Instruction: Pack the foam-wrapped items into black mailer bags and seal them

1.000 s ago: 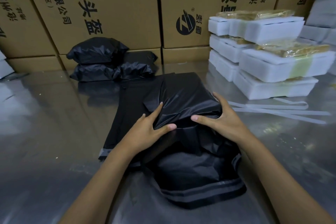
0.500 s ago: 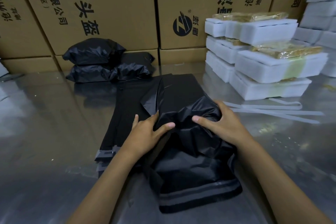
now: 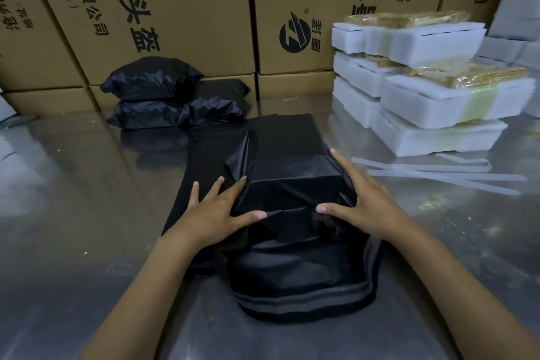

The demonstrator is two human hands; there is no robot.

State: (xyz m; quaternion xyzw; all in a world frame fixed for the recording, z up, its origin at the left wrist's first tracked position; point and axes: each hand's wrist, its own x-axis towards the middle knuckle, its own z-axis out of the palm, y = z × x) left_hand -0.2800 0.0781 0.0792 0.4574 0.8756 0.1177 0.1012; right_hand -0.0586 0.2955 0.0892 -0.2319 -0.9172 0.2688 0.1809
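Observation:
A black mailer bag [image 3: 292,172] with a boxy item inside lies in the middle of the steel table [image 3: 73,199]. Its open end with the grey adhesive strip [image 3: 304,299] points toward me. My left hand [image 3: 216,210] presses on the bag's left near corner, fingers spread. My right hand [image 3: 362,202] grips the right near corner, thumb on the plastic. Under it lies a flat stack of empty black mailer bags [image 3: 201,169]. Foam-wrapped items [image 3: 432,108] are stacked at the right. Several sealed black bags [image 3: 163,96] sit at the back.
Cardboard cartons [image 3: 175,9] wall off the back of the table. Peeled white liner strips [image 3: 438,172] lie on the table right of the bag. More white foam pieces [image 3: 520,9] are piled at the far right edge.
Both hands have pushed the item deeper into the bag and slid outward to its near corners. The plastic now lies tighter over the item.

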